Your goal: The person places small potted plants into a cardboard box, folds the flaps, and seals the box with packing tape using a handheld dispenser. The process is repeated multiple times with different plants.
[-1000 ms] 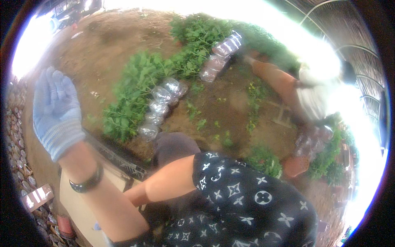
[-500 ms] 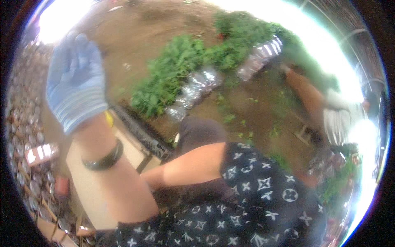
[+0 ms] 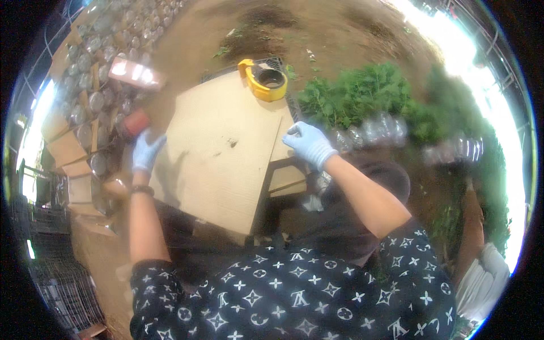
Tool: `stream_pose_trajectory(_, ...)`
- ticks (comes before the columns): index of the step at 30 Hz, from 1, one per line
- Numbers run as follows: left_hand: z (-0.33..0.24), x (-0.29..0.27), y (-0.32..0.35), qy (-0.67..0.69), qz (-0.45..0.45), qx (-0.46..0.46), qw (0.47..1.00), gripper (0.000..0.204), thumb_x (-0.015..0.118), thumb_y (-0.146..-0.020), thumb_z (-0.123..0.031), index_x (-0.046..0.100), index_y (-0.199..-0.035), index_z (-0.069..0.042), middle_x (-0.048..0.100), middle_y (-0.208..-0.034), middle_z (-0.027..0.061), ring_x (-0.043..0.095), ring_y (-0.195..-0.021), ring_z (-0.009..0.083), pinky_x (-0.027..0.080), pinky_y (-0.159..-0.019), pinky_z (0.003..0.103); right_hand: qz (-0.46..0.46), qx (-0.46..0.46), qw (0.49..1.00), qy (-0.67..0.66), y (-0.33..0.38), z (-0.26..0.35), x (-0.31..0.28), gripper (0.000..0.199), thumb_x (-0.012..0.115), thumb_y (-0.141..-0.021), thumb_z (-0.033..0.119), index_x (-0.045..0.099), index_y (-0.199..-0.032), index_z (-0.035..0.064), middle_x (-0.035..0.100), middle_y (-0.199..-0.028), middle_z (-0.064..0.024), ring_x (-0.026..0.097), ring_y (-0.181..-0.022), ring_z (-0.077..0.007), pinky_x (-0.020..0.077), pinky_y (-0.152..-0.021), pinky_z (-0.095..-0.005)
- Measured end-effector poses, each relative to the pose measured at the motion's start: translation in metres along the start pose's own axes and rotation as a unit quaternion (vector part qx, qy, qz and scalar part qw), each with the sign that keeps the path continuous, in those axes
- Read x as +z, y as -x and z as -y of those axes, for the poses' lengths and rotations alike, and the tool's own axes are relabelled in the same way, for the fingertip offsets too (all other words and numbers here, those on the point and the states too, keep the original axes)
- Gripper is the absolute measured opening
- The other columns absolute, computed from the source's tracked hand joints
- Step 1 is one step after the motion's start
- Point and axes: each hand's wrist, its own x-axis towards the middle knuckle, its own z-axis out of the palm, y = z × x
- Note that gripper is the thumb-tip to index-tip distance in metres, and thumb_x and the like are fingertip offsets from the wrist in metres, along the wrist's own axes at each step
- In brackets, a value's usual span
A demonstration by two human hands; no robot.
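Observation:
A flat sheet of tan cardboard (image 3: 218, 136) lies before me on a low stand, with small dark marks near its middle. Beside its left edge is my left hand (image 3: 148, 152) in a pale blue glove, open, thumb apart from the fingers. My right hand (image 3: 310, 144), gloved the same way, is closed at the sheet's right edge with fingertips pinched together; whatever they hold is too small to make out. Beyond both hands, a yellow tape dispenser (image 3: 271, 93) rests at the far end of the cardboard.
Rows of clear-wrapped bundles (image 3: 96, 102) with cardboard pieces fill the left side. A red block (image 3: 136, 122) lies near my left hand. Leafy green plants (image 3: 362, 93) and clear plastic-wrapped bundles (image 3: 379, 130) lie at right. Another person's arm (image 3: 472, 218) reaches in at the lower right.
The view has swung left, bringing the cardboard to the middle. My left hand, raised with its palm showing, has come down beside the sheet. My right hand has come into sight.

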Motion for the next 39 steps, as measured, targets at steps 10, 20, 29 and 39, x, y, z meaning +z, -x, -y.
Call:
stream_pose_trajectory(10, 0.056, 0.016, 0.062, 0.069, 0.198, -0.146, 0.967, 0.074, 0.083, -0.081, -0.043, 0.058, -0.132, 0.005, 0.071, -0.116, 0.0186, 0.068, -0.099, 0.0292, 0.056, -0.086, 0.041, -0.103, -0.117, 0.938, 0.311, -0.113, 0.059, 0.018, 0.068, 0.066, -0.09, 0.039, 0.047, -0.145, 0.0029, 0.058, -0.136, -0.0249, 0.058, -0.124, -0.0363, 0.0458, -0.106, -0.0442)
stream_pose_trajectory(20, 0.012, 0.062, 0.103, 0.251, 0.172, -0.249, 0.92, 0.045, 0.078, -0.087, -0.037, 0.071, -0.11, 0.001, 0.074, -0.092, 0.0143, 0.068, -0.078, 0.0252, 0.055, -0.069, 0.042, -0.117, -0.135, 0.916, 0.359, -0.153, 0.033, -0.006, 0.071, 0.069, -0.088, 0.023, 0.043, -0.153, 0.0166, 0.065, -0.126, -0.022, 0.065, -0.111, -0.0401, 0.0511, -0.096, -0.0472)
stream_pose_trajectory(29, -0.042, 0.029, 0.123, -0.019, 0.091, -0.188, 0.978, 0.086, 0.084, -0.076, -0.043, 0.051, -0.14, 0.005, 0.053, -0.143, 0.026, 0.05, -0.134, 0.0393, 0.043, -0.111, 0.042, 0.105, -0.118, 0.904, 0.397, -0.154, 0.108, -0.057, 0.055, 0.06, -0.093, 0.046, 0.061, -0.141, 0.0207, 0.065, -0.137, -0.0123, 0.066, -0.117, -0.0335, 0.0497, -0.101, -0.0396)
stream_pose_trajectory(39, -0.175, 0.031, 0.195, -0.139, 0.331, 0.377, 0.854, 0.081, 0.073, -0.084, -0.034, 0.04, -0.154, -0.012, 0.03, -0.161, 0.0239, 0.027, -0.151, 0.0433, 0.018, -0.118, 0.069, 0.158, -0.027, 0.967, 0.197, -0.31, 0.091, 0.02, 0.092, 0.051, -0.089, 0.078, 0.06, -0.138, 0.0003, 0.059, -0.143, -0.0206, 0.058, -0.124, -0.0346, 0.0438, -0.107, -0.0449)
